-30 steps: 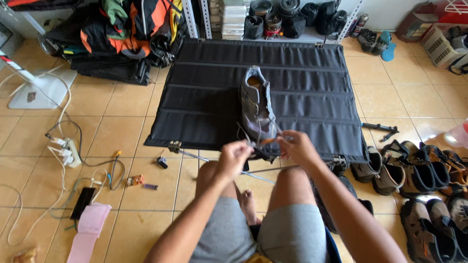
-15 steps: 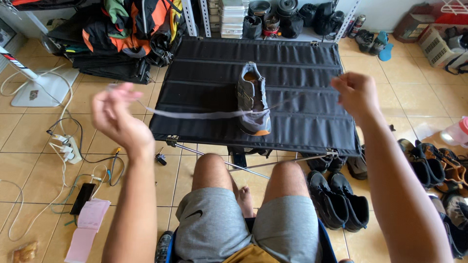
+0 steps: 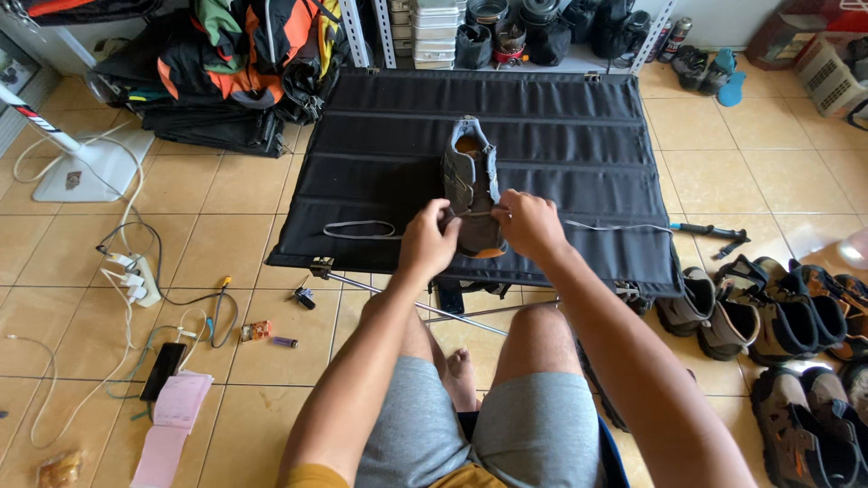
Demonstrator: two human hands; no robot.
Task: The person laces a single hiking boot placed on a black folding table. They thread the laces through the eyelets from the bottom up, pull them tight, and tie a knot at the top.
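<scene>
Where the tiled floor [image 3: 226, 244] met the left edge of the view, a white fan base [image 3: 90, 167] stood near a white power strip [image 3: 137, 278] trailing pale cables, and a black phone [image 3: 164, 370] lay beside a pink paper pad [image 3: 176, 411]. Behind these, a heap of orange, green and black bags [image 3: 235, 54] rested against the metal shelving [image 3: 380, 32].

At centre, a black fabric folding table [image 3: 380, 154] carried a single grey lace-up hiking shoe with an orange lining [image 3: 470, 172], toe toward the person and heel away. A grey shoelace [image 3: 362, 229] ran out of the shoe to both sides; its left end lay looped on the table, its right end straight.

The left hand [image 3: 427, 244] was closed at the toe end of the shoe, fingers pinched on the lace. The right hand [image 3: 529, 224], just beside it and nearly touching, was likewise closed on the lace over the front of the shoe. Whether a knot had been formed between them could not be told.

To the right, a black rod-shaped tool [image 3: 710, 232] lay on the floor, and a row of brown and black sandals and shoes [image 3: 778, 316] stood beside the table leg.
</scene>
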